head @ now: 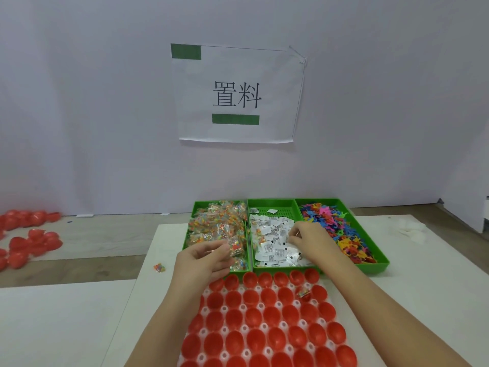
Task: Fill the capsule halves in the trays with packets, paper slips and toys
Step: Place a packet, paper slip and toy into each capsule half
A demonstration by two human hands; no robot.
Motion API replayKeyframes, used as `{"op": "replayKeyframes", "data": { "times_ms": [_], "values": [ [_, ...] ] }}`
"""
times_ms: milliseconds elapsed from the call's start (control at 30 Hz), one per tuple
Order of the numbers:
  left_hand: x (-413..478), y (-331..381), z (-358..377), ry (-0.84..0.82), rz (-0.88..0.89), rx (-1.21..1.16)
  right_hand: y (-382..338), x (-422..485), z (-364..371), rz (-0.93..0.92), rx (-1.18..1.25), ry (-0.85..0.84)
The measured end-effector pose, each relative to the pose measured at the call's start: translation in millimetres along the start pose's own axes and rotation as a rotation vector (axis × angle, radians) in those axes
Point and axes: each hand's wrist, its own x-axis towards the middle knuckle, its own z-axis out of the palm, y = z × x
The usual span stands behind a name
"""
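Capsule halves [253, 315]: one holds lone packet [302, 293] | slip tray [280, 211]: packets tray [195, 210] left of it, toys tray [370, 268] right | left hand [203, 258] pinches packet [235, 246] | right hand [312, 239] curled into slips [272, 245], grip unclear

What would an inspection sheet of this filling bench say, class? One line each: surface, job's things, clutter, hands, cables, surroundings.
Surface: white boards on a wooden table.
Job's things: red halves in a white tray; one filled half; green bins of packets, slips and toys.
Clutter: stray packet left of the tray; loose halves far left.
Hands: left hand pinches a held packet; right hand among the slips, grip unclear.
Cables: nothing seen.
Surroundings: pale wall with a paper sign.
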Motion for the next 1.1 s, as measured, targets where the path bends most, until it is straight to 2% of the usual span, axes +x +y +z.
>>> {"op": "replayKeyframes", "data": {
  "times_ms": [233, 433, 667, 733, 867, 967, 1033, 1100],
  "values": [
    [1.6, 0.8, 8.9, 0.012, -0.006, 0.019, 1.5, -5.5, -9.3, -0.010, 0.044, 0.055],
    [-1.0, 1.8, 8.8, 0.033, -0.009, 0.011, 6.4, -6.3, -15.6, 0.039, 0.331, 0.133],
    [-5.3, 0.2, 12.1, 0.004, -0.012, 0.047, 1.4, -15.5, -17.6, 0.067, 0.262, 0.046],
    [-7.4, 0.3, 13.3, -0.008, -0.010, 0.042, -4.2, -21.2, -22.2, 0.056, 0.305, 0.057],
    [-12.6, -0.3, 16.8, -0.001, 0.006, 0.003, -34.0, -45.8, -24.4, 0.079, 0.813, 0.097],
    [-15.9, -0.5, 21.0, 0.033, 0.019, -0.035, -62.1, -70.0, -15.1, 0.115, 1.254, 0.001],
    [-18.6, 0.4, 23.9, 0.043, 0.026, -0.047, -75.9, -81.1, -8.0, 0.090, 1.343, -0.057],
    [-22.2, 0.9, 26.0, 0.025, 0.043, -0.068, -85.2, -87.3, -3.6, 0.082, 1.347, -0.040]
  ]
}}
